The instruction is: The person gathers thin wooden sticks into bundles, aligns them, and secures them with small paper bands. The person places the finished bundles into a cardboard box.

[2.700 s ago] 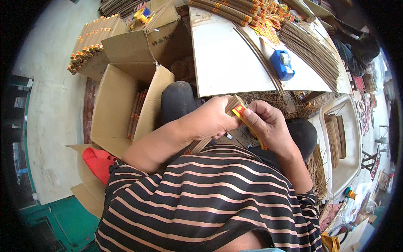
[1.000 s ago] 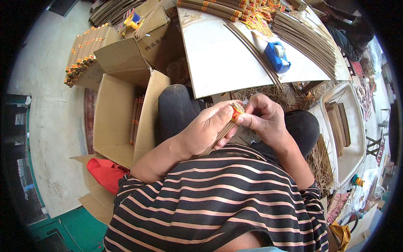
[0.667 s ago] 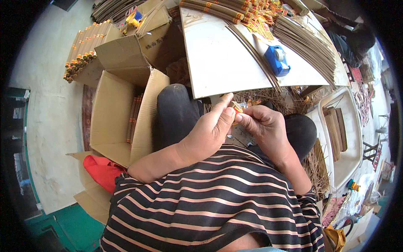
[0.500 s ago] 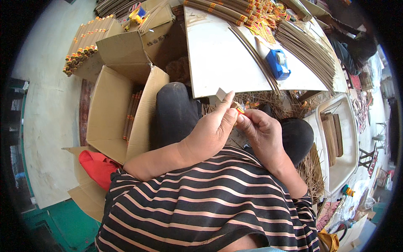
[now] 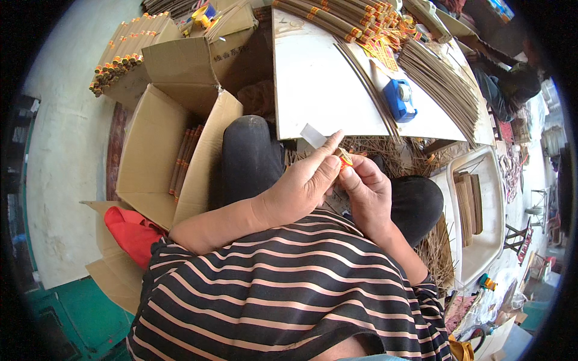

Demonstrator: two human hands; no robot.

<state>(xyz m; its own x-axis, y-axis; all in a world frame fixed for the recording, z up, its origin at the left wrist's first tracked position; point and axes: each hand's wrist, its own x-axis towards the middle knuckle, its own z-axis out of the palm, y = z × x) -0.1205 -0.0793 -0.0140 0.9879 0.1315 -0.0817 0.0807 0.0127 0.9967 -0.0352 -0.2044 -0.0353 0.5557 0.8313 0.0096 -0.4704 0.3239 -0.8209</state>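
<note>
Above my lap, both hands meet at a bundle of incense sticks [image 5: 344, 156], seen nearly end-on, with a red and yellow paper band round it. My left hand [image 5: 301, 186] is closed on it between thumb and fingers, its index finger stretched out along the far side. A short strip of clear tape [image 5: 312, 135] sticks out beside that index finger. The thumb and fingers of my right hand [image 5: 366, 189] pinch the banded end from the right. Most of the bundle's length is hidden below my hands.
Ahead stands a white table [image 5: 319, 78] with a blue tape dispenser [image 5: 398, 99], loose incense sticks [image 5: 438, 90] and banded bundles [image 5: 328, 21]. An open cardboard box [image 5: 141, 162] at left holds several bundles. At right is a white tub [image 5: 495, 204] with sticks inside.
My right hand has shifted left, closer to my left hand. More of the tape strip now shows beyond the left index finger. The whole view has shifted slightly.
</note>
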